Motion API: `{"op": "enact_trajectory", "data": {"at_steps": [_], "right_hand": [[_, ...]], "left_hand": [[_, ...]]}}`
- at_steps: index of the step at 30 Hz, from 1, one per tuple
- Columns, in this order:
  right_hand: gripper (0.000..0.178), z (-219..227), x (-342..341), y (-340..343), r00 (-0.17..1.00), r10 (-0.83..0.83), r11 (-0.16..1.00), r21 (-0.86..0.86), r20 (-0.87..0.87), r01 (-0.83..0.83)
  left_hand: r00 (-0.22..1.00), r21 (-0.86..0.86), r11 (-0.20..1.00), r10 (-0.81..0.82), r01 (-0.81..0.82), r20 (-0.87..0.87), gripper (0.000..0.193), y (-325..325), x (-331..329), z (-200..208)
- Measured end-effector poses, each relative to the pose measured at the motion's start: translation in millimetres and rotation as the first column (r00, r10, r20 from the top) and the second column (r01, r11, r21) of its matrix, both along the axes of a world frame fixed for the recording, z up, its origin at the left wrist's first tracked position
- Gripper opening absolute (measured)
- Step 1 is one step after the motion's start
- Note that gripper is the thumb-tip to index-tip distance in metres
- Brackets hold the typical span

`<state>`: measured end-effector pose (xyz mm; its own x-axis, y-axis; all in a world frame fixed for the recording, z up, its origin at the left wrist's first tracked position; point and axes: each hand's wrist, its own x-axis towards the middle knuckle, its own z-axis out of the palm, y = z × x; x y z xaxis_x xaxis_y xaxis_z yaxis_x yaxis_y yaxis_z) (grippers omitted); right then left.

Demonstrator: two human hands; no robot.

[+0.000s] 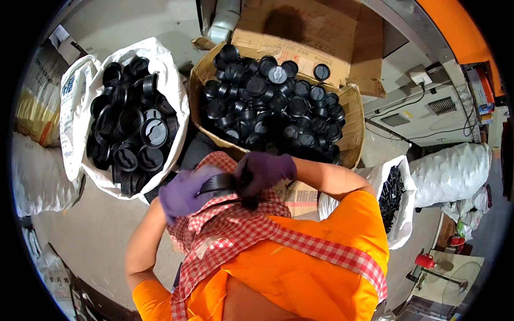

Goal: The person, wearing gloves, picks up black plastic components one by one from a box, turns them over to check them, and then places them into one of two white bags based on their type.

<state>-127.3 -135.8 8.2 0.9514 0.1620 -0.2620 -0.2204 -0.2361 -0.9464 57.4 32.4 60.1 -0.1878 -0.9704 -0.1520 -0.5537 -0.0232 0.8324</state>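
1. While both gloved hands are meeting just above the checked apron, a black ring-shaped plastic part point(218, 183) is sitting between them, over the person's lap and in front of the cardboard box.
2. The left hand point(184, 192), wearing a purple glove, is curling around the ring from the left side, fingers clenched on its rim.
3. The right hand point(263, 172), also in a purple glove, is pressing against the ring's right end and is gripping a small dark piece point(249, 201) that is sticking out below the palm; what that piece is cannot be told, as motion is blurring it.
4. The red-and-white checked apron point(251, 230) is lying directly beneath the hands, draping over an orange shirt point(300, 273).
5. Just beyond the hands, the open cardboard box point(356, 128) is holding a heap of round black caps point(270, 104), one of them resting on the box's raised flap.
6. To the left of the box, a white sack point(174, 88) is standing open, filled with larger black threaded rings point(131, 128).
7. On the right, near the person's elbow, another white sack point(404, 214) is holding slim black pieces point(391, 192), with a full white bag point(452, 174) lying just beyond it.
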Motion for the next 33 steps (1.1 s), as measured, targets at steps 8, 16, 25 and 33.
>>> {"op": "enact_trajectory", "data": {"at_steps": [8,16,25,33], "right_hand": [[0.014,-9.8,-3.3,-15.1,0.861,-0.505,0.813,0.37,0.066,0.449],[0.027,-52.0,31.4,-2.2,0.377,-0.425,0.489,-0.142,0.823,0.861],[0.018,-86.8,-26.7,-80.2,0.069,-0.53,-0.197,-0.203,0.845,0.959],[0.039,33.7,-324.9,-74.7,-0.123,-0.405,-0.887,-0.356,0.906,0.295]], "left_hand": [[0.609,0.215,0.969,0.244,-0.121,-0.755,0.06,8.3,13.3,-18.9],[0.316,0.245,0.742,0.527,-0.624,-0.789,0.056,-27.8,-64.6,-65.6],[0.979,-0.592,0.796,0.195,-0.124,0.057,0.051,-35.2,-75.2,-41.1],[0.729,-0.6,0.496,0.645,-0.627,-0.229,0.044,-27.2,101.1,24.1]]}}
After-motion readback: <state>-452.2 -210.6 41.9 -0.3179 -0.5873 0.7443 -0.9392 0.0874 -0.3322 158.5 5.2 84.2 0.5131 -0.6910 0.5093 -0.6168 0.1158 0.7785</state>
